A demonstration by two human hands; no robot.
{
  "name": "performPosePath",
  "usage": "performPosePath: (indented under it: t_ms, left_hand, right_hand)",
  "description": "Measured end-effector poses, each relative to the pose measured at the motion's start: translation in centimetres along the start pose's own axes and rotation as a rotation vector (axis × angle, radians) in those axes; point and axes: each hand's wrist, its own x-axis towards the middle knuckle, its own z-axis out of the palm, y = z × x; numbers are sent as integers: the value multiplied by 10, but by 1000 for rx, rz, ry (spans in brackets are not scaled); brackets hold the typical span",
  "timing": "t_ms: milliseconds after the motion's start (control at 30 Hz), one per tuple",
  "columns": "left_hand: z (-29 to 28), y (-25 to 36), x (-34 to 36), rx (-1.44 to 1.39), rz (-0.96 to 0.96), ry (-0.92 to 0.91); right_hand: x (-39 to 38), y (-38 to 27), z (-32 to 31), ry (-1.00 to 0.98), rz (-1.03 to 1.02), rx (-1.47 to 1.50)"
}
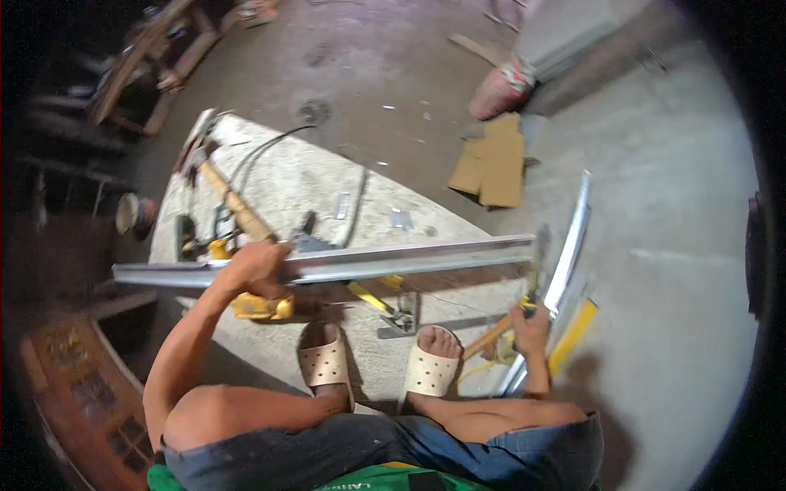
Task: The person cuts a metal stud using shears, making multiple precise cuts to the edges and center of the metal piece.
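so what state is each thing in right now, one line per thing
left hand: gripping the long metal channel
long metal channel: held level, above the slab
right hand: closed on the wooden-handled tool
wooden-handled tool: held low beside the right foot
yellow power tool: lying on the slab
hammer: lying flat, untouched

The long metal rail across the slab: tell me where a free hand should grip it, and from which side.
Grip the metal rail on its bare stretch right of the left hand, probably from above, fingers wrapping over the top edge. It lies level and long, and the left hand already holds it near one end, so a second grip farther along would likely steady it. The right hand is at a wooden-handled tool.
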Motion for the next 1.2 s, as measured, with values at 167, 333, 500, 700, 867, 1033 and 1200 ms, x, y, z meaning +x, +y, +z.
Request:
performPosePath:
  t_ms: [167,333,500,700,867,1033,1200]
  left_hand:
    - [25,-34,0,22,7,52]
    - [15,-25,8,98,62,43]
    - [21,-40,16,-28,157,107]
    - [-13,-7,16,212,156,-73]
    - [-27,87,92,295,384,-140]
    - [-14,194,183,-16,464,23]
    - [19,225,251,-92,366,-3]
  right_hand:
    - [-17,-12,17,-40,-32,-43]
    - [-35,4,24,-108,143,185]
    - [-56,38,28,-160,162,238]
    - [-68,10,28,-309,89,508]
    - [-96,26,40,-163,178,463]
    - [-115,34,44,-157,301,402]
    - [-102,18,23,-226,20,191]
